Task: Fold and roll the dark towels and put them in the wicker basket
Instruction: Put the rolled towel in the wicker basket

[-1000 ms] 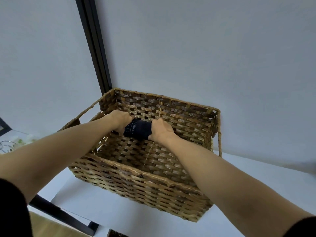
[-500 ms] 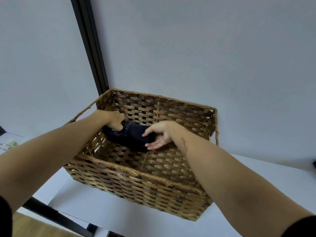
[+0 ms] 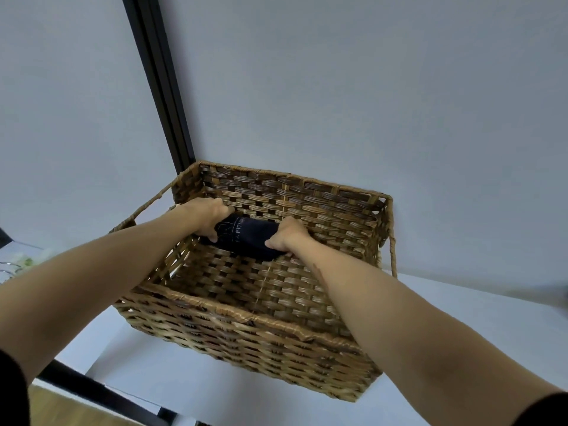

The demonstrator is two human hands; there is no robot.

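Note:
A rolled dark towel (image 3: 246,239) with pale lettering lies inside the wicker basket (image 3: 246,321), against its far wall toward the left corner. My left hand (image 3: 206,218) grips the roll's left end, fingers curled over it. My right hand (image 3: 287,236) grips the right end, thumb in front and fingers behind. Both forearms reach in over the basket's near rim. The underside of the towel is hidden by the hands and the weave.
The basket stands on a white table (image 3: 461,315) against a pale wall. A black vertical post (image 3: 159,87) rises behind the basket's left corner. A rope handle (image 3: 392,256) hangs at the right side. Wooden floor (image 3: 61,410) shows at the lower left.
The towel roll has shifted back against the far wall. My right hand, loose beside it half a second ago, now grips its right end; my left hand holds the left end throughout.

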